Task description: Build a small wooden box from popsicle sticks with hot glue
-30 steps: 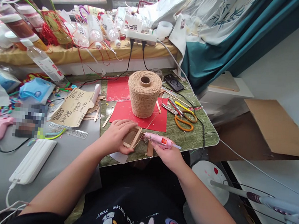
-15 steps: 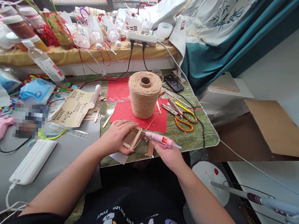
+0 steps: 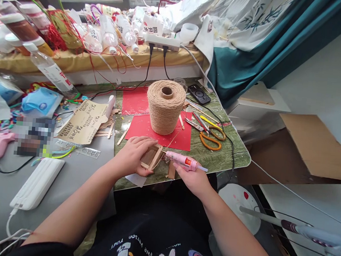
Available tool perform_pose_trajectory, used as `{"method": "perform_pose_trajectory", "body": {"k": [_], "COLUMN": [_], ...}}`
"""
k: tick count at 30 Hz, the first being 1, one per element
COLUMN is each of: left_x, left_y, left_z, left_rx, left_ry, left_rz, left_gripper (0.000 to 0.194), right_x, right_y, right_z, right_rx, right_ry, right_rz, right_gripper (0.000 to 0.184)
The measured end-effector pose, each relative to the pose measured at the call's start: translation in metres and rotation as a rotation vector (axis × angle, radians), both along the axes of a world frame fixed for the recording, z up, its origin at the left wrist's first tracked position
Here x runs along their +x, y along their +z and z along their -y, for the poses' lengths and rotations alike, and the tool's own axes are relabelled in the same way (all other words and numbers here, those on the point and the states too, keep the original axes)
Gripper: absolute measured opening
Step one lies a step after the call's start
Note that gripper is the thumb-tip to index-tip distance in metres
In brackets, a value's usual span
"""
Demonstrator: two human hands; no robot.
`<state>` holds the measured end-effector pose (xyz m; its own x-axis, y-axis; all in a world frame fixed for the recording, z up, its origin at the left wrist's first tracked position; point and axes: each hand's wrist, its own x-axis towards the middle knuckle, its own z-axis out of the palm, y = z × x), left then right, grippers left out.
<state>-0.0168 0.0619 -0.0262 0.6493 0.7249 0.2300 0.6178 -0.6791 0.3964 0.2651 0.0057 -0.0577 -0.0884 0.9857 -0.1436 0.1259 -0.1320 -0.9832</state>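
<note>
My left hand (image 3: pixel 135 155) is closed around a small wooden box (image 3: pixel 155 157) built from flat sticks, tilted so its hollow side shows. In my right hand (image 3: pixel 192 177) is a pink hot glue gun (image 3: pixel 179 159), its nozzle pointing left at the box's right edge. Whether the nozzle touches the wood, I cannot tell. A large cone of twine (image 3: pixel 164 109) stands upright just beyond my hands, and a strand runs from it toward the box. Under the glue gun lies a small brown wooden piece (image 3: pixel 171 171).
Orange-handled scissors (image 3: pixel 210 141), a yellow pen (image 3: pixel 208 121) and a black phone (image 3: pixel 199 94) lie to the right. Red sheets (image 3: pixel 134 131) sit beneath the twine. Sandpaper (image 3: pixel 83 122), a second pink glue gun (image 3: pixel 1 144) and a white power strip (image 3: pixel 38 184) are at left.
Both hands, the box and the glue gun stay almost where they were. Only a slight shift of the whole view shows.
</note>
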Motion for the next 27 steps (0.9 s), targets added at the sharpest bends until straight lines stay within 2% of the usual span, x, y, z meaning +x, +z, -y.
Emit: {"method": "perform_pose_trajectory", "body": {"k": [14,20,27], "left_x": [0.001,0.001,0.001], "left_y": [0.004,0.003,0.002], "left_z": [0.001,0.001,0.0], "left_rx": [-0.016,-0.016,-0.024], "left_ry": [0.008,0.005,0.006], "left_rz": [-0.001,-0.001,0.006], "left_gripper": [0.097,0.097,0.098], "right_x": [-0.003,-0.001,0.001], "right_y": [0.011,0.004,0.013], "right_z": [0.005,0.007,0.009], "right_rx": [-0.027,-0.03,-0.044], "right_ry": [0.112,0.115,0.169], "right_rz": [-0.109,-0.065,-0.05], "right_gripper": [0.037,0.037,0.035]}}
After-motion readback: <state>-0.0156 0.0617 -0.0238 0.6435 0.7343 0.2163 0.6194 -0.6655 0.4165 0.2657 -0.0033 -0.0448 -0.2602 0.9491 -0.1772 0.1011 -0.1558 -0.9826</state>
